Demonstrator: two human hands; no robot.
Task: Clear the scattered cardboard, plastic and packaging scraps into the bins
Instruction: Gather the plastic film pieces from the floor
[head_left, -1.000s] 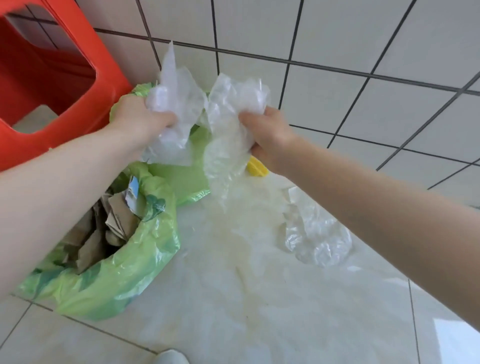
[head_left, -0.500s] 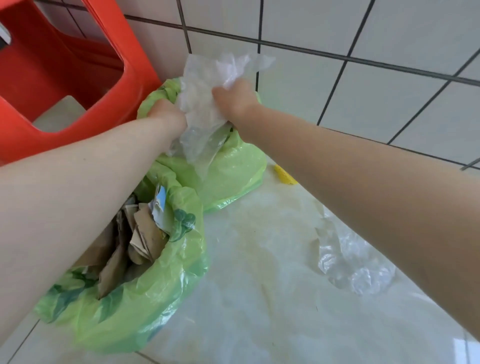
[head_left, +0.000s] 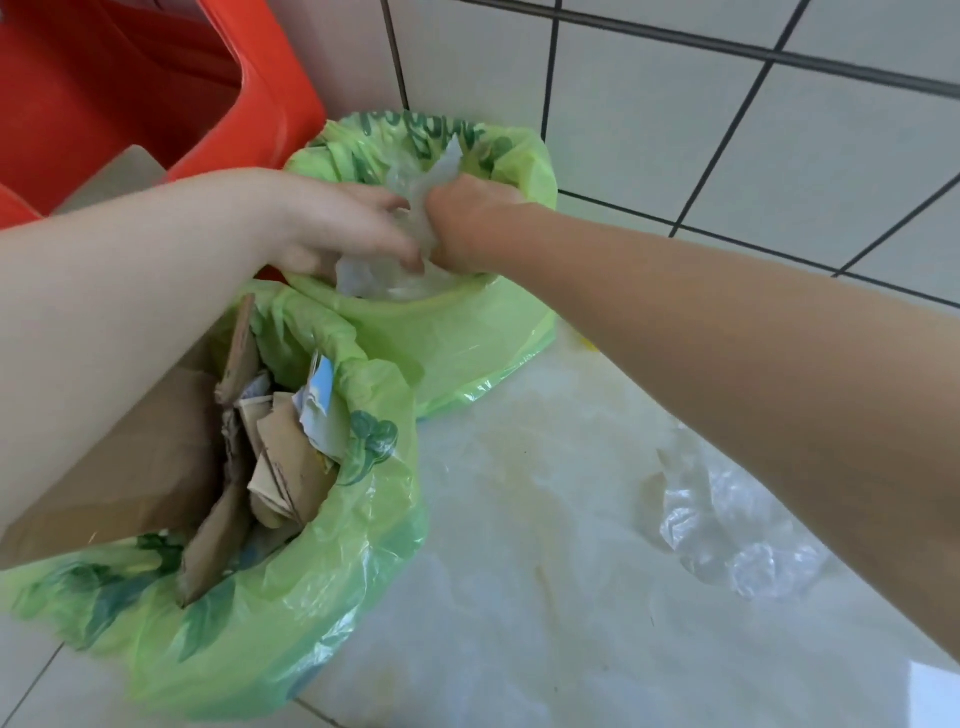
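**Both hands in the far bag**

Your left hand (head_left: 332, 228) and right hand (head_left: 467, 223) both clutch the crumpled clear plastic (head_left: 395, 270) inside the far green bag (head_left: 467, 343). Cardboard scraps (head_left: 280, 467) fill the near green bag (head_left: 311, 597); another plastic sheet (head_left: 727, 530) lies on the floor.

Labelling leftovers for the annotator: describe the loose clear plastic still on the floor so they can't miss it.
Start at the two green bags: the near one holds cardboard, the far one sits by the tiled wall. Move right across the pale floor, under the right forearm. The crumpled clear plastic lies there, the only loose scrap outside the bags, unlike the wad both hands hold.
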